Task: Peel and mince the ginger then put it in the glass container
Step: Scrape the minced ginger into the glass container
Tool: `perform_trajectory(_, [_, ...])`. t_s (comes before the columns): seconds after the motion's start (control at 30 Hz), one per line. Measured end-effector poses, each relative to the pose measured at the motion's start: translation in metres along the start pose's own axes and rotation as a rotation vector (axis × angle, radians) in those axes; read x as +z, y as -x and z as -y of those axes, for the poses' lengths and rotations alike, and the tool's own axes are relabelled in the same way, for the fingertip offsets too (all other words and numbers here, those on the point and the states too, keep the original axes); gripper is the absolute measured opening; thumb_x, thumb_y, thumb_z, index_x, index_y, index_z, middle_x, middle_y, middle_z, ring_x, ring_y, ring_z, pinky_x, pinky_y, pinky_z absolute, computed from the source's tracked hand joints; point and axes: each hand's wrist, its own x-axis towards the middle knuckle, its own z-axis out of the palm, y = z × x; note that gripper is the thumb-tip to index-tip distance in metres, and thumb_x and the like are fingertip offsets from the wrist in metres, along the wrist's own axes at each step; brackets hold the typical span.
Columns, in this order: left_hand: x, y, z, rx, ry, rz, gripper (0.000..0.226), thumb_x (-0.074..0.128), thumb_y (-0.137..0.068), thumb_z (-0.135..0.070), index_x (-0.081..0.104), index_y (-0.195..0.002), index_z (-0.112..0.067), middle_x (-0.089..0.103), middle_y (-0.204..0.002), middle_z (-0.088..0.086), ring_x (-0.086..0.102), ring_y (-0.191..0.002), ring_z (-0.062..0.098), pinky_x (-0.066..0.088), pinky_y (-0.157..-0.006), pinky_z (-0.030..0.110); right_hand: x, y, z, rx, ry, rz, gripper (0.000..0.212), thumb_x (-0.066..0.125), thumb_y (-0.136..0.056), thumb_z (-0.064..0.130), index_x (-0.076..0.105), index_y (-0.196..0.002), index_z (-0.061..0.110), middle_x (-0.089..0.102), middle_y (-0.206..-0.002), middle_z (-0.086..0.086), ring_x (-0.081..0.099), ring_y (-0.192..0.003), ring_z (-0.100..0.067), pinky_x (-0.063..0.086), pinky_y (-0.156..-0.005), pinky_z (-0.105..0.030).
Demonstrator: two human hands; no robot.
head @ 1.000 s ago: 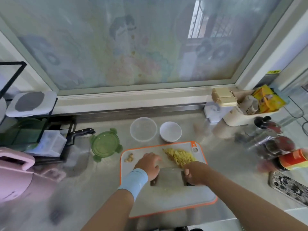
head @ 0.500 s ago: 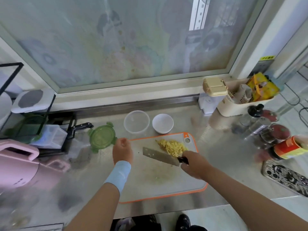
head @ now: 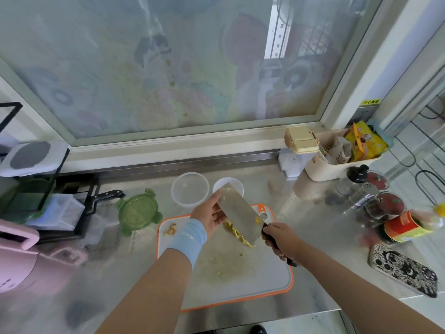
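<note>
- Ginger [head: 238, 235] strips lay on the cutting board [head: 265, 280], partly under the raised knife [head: 238, 209].
- Right hand [head: 281, 239] gripped the knife handle.
- Left hand [head: 210, 216] touched the blade end; its fingers were hidden, so I cannot tell its grip.
- Glass container [head: 190, 189] stood behind.

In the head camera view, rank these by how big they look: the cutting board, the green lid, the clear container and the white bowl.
1. cutting board
2. green lid and clear container: they look about alike, and the lid lies nearer the camera, so no ranking between them
3. white bowl, partly hidden behind the cleaver
</note>
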Motion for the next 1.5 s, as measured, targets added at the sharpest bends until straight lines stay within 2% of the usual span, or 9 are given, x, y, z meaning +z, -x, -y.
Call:
perform_trajectory(0.27, [0.017, -0.023, 0.001, -0.031, -0.069, -0.052, 0.023, 0.075, -0.086, -0.021, 0.064, -0.103, -0.009, 0.071, -0.094, 0.009, 0.066, -0.085, 0.02, 0.056, -0.073, 0.033, 0.002, -0.015, -0.006, -0.014, -0.038, -0.096, 0.023, 0.049, -0.096, 0.018, 0.053, -0.074, 0.011, 0.042, -0.061, -0.007, 0.024, -0.037, -0.013, 0.017, -0.044, -0.019])
perform_trajectory(0.57, [0.029, -0.025, 0.033, -0.18, -0.218, 0.096, 0.025, 0.072, -0.088, -0.018, 0.064, -0.11, -0.009, 0.068, -0.093, 0.009, 0.062, -0.074, 0.019, 0.054, -0.062, 0.029, 0.001, -0.021, 0.005, -0.015, -0.071, -0.16, 0.019, 0.049, -0.095, 0.021, 0.051, -0.079, 0.012, 0.04, -0.063, -0.006, 0.024, -0.04, -0.015, 0.017, -0.044, -0.021])
perform_trajectory(0.83, [0.016, -0.02, 0.046, -0.228, -0.361, 0.2, 0.013, 0.068, -0.092, -0.019, 0.069, -0.098, -0.008, 0.073, -0.092, 0.008, 0.065, -0.069, 0.017, 0.049, -0.062, 0.024, 0.004, -0.028, 0.012, -0.013, -0.117, -0.258, 0.02, 0.051, -0.091, 0.022, 0.053, -0.073, 0.013, 0.042, -0.065, -0.009, 0.028, -0.043, -0.017, 0.02, -0.045, -0.023])
perform_trajectory(1.0, [0.003, -0.022, 0.047, -0.12, -0.633, 0.127, 0.022, 0.071, -0.087, -0.028, 0.075, -0.098, -0.011, 0.075, -0.101, 0.007, 0.066, -0.078, 0.017, 0.048, -0.069, 0.026, -0.005, -0.034, 0.011, 0.016, -0.157, -0.368, 0.021, 0.047, -0.092, 0.023, 0.052, -0.075, 0.014, 0.042, -0.062, -0.003, 0.029, -0.043, -0.016, 0.021, -0.044, -0.023])
perform_trajectory(1.1, [0.005, -0.031, 0.045, 0.005, -1.087, 0.057, 0.032, 0.059, -0.088, -0.049, 0.069, -0.087, -0.019, 0.068, -0.096, 0.003, 0.063, -0.093, 0.024, 0.047, -0.082, 0.033, -0.01, -0.035, 0.006, -0.015, 0.034, -0.434, 0.023, 0.05, -0.09, 0.029, 0.058, -0.077, 0.011, 0.05, -0.065, -0.004, 0.041, -0.053, -0.021, 0.032, -0.05, -0.029])
perform_trajectory(1.17, [0.008, -0.035, 0.043, 0.053, -1.319, 0.073, 0.03, 0.047, -0.095, -0.047, 0.062, -0.087, -0.022, 0.058, -0.09, 0.001, 0.054, -0.086, 0.023, 0.041, -0.078, 0.032, -0.011, -0.032, 0.003, -0.024, 0.089, -0.452, 0.028, 0.051, -0.091, 0.03, 0.058, -0.084, 0.005, 0.05, -0.067, -0.004, 0.043, -0.057, -0.021, 0.034, -0.053, -0.03])
perform_trajectory(1.3, [0.007, -0.041, 0.042, 0.295, -1.408, 0.158, 0.025, 0.051, -0.09, -0.039, 0.061, -0.07, -0.027, 0.05, -0.073, -0.006, 0.042, -0.068, 0.012, 0.045, -0.068, 0.032, -0.01, -0.025, -0.003, -0.041, 0.135, -0.474, 0.029, 0.049, -0.093, 0.03, 0.051, -0.08, 0.004, 0.045, -0.066, -0.003, 0.039, -0.058, -0.018, 0.031, -0.052, -0.029])
perform_trajectory(1.43, [-0.001, -0.034, 0.039, 0.351, -1.419, 0.165, 0.022, 0.063, -0.091, -0.028, 0.076, -0.108, -0.032, 0.07, -0.099, -0.015, 0.061, -0.086, 0.0, 0.042, -0.076, 0.007, -0.01, -0.016, -0.011, -0.053, 0.184, -0.504, 0.029, 0.048, -0.096, 0.031, 0.044, -0.073, 0.013, 0.045, -0.065, -0.001, 0.04, -0.056, -0.018, 0.031, -0.051, -0.028])
perform_trajectory(1.5, [-0.004, -0.032, 0.039, 0.347, -1.447, 0.151, 0.033, 0.061, -0.092, -0.031, 0.067, -0.124, -0.034, 0.068, -0.119, -0.01, 0.062, -0.108, 0.009, 0.045, -0.093, 0.02, -0.011, -0.011, -0.018, -0.035, 0.246, -0.533, 0.029, 0.046, -0.097, 0.034, 0.049, -0.077, 0.013, 0.053, -0.069, -0.002, 0.048, -0.058, -0.019, 0.034, -0.05, -0.03])
